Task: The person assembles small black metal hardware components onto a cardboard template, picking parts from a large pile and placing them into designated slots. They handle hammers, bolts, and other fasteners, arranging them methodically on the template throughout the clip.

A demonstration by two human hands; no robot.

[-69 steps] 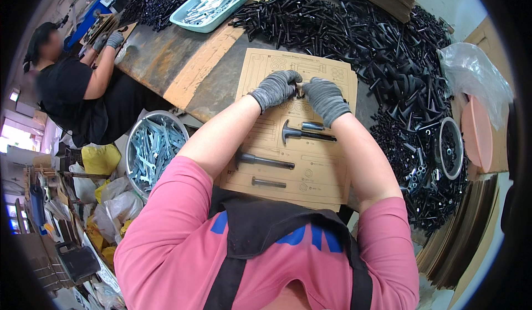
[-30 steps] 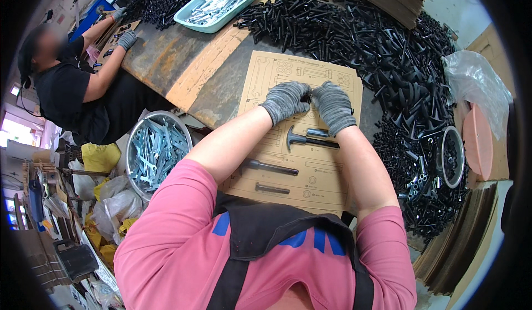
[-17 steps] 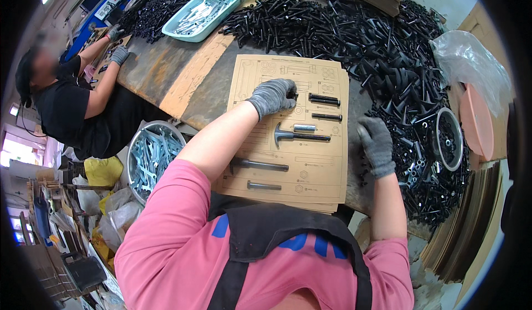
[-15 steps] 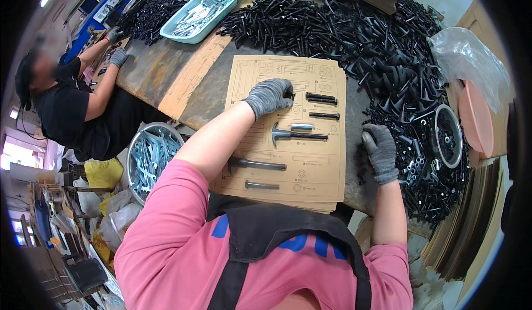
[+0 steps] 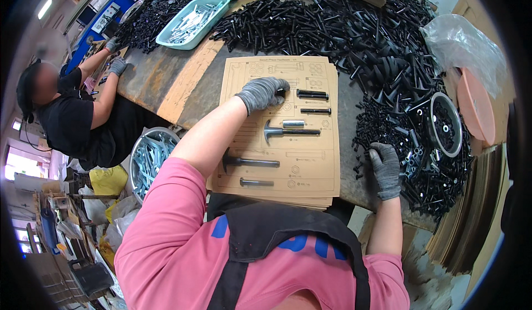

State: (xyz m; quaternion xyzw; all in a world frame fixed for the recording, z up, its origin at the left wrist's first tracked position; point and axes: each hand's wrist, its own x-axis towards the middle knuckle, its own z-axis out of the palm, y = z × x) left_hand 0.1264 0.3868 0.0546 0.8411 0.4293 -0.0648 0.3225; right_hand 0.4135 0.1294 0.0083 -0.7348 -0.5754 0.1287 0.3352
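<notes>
My left hand (image 5: 263, 95), in a grey glove, rests over the upper part of a brown cardboard sheet (image 5: 313, 183) printed with hardware outlines. Its fingers are curled, and what lies in them is hidden. Beside it on the sheet are paired black bolts (image 5: 312, 94), a single black bolt (image 5: 316, 111), a silver sleeve (image 5: 293, 124) and a T-headed black piece (image 5: 293, 133). Lower down lie a larger T-headed piece (image 5: 252, 162) and a short grey bolt (image 5: 256, 182). My gloved right hand (image 5: 384, 170) is at the small black screws (image 5: 370, 123), fingers bent inward; I cannot make out their contents.
Heaps of black bolts (image 5: 277, 24) cover the far table. A teal tray (image 5: 191, 43) holds silver parts. A metal bowl (image 5: 459, 127) and pink basin (image 5: 476, 108) stand right; another metal bowl (image 5: 133, 163) of silver parts stands left. A co-worker (image 5: 64, 110) works at far left.
My right hand has shifted slightly down relative to the sheet and its fingers have moved among the small black screws. My left hand stays over the sheet; the whole view has shifted a little.
</notes>
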